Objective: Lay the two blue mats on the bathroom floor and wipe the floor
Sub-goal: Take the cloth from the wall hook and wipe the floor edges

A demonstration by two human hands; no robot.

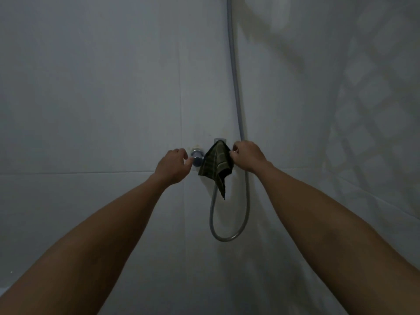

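Observation:
A dark green checked cloth [216,165] hangs from a small metal fitting [220,140] on the grey tiled wall. My right hand [248,158] pinches the cloth's right edge. My left hand [173,165] reaches to a chrome tap knob [196,155] just left of the cloth, fingers curled near it and touching or nearly touching it. Both forearms stretch up from the bottom of the view. No blue mats and no floor are in view.
A grey shower hose [236,92] runs down the wall corner and loops [225,237] below the cloth. The right-hand wall [363,110] carries a lattice-shaped shadow. Tile joints cross the left wall.

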